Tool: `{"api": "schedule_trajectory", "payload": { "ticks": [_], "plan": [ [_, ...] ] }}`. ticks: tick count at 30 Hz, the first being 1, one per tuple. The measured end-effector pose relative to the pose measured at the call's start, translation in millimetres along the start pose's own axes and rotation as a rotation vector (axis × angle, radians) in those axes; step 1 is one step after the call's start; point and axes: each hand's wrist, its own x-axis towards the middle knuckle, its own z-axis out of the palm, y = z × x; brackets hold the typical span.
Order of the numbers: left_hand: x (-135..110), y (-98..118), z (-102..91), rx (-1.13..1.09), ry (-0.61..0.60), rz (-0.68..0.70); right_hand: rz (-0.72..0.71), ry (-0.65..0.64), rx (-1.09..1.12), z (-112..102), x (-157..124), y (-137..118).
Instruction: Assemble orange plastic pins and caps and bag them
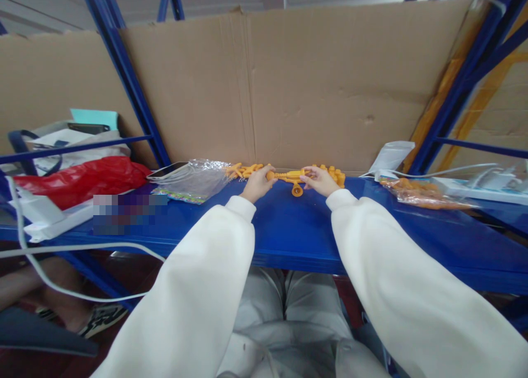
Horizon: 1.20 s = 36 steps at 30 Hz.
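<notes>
Near the back of the blue tabletop, an orange plastic piece (291, 175) stretches between my two hands, long and ribbed like a rod. My left hand (257, 184) pinches its rounded left end. At the other side, the fingertips of my right hand (322, 180) close on the piece's right end, by a small loop. Just below the rod lies an orange ring-shaped part (297, 190); whether it is joined to the rod I cannot tell. Several branching orange pieces (237, 170) lie beyond my left hand. Orange knobbed blocks (339, 175) sit behind my right hand.
A clear plastic bag (198, 182) and a phone (168, 170) with a cable lie left. Farther left are a red bag (86, 177) and a white power strip (61, 218). Bagged orange pieces (424, 193) lie right. Cardboard (305, 86) walls the back. Another person's leg (61, 290) shows lower left.
</notes>
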Motion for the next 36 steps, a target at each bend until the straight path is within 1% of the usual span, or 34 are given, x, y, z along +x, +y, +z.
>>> {"api": "schedule_trajectory", "payload": {
  "ticks": [2, 4, 8, 12, 16, 18, 20, 23, 25, 28, 31, 34, 36],
  "plan": [
    [-1, 1, -0.4, 0.01, -0.012, 0.001, -0.001, -0.016, -0.008, -2, 0, 0],
    [-1, 3, -0.8, 0.03, 0.005, 0.035, 0.017, -0.035, -0.026, -3, 0, 0],
    [-2, 4, -0.6, 0.059, 0.046, 0.092, 0.105, -0.048, -0.051, -2, -3, -6],
    [-1, 1, 1.0, 0.029, 0.018, 0.097, 0.182, -0.049, -0.06, 0, -5, -11],
    [-1, 0, 1.7, 0.007, -0.015, 0.079, 0.217, -0.055, -0.079, 2, -6, -12],
    [-1, 0, 1.7, 0.01, -0.005, 0.066, 0.205, -0.055, -0.083, 2, -6, -11],
    [-1, 0, 1.5, 0.007, 0.008, 0.054, 0.163, -0.055, -0.061, 4, -7, -10],
    [-1, -3, 1.4, -0.003, 0.007, 0.033, 0.028, -0.067, -0.029, 6, -8, -10],
    [0, -7, 1.3, -0.01, 0.009, 0.02, -0.066, -0.081, -0.052, 7, -9, -9],
    [1, -12, 2.6, -0.056, 0.023, 0.018, -0.116, -0.083, -0.131, 8, -9, -10],
    [3, -15, 8.4, -0.179, -0.014, 0.028, -0.108, -0.025, -0.245, 10, -11, -11],
    [4, -18, 17.6, -0.267, -0.073, 0.057, -0.073, 0.029, -0.45, 16, -13, -14],
    [4, -20, 22.5, -0.254, -0.1, 0.084, -0.046, 0.026, -0.617, 22, -15, -17]
  ]
}}
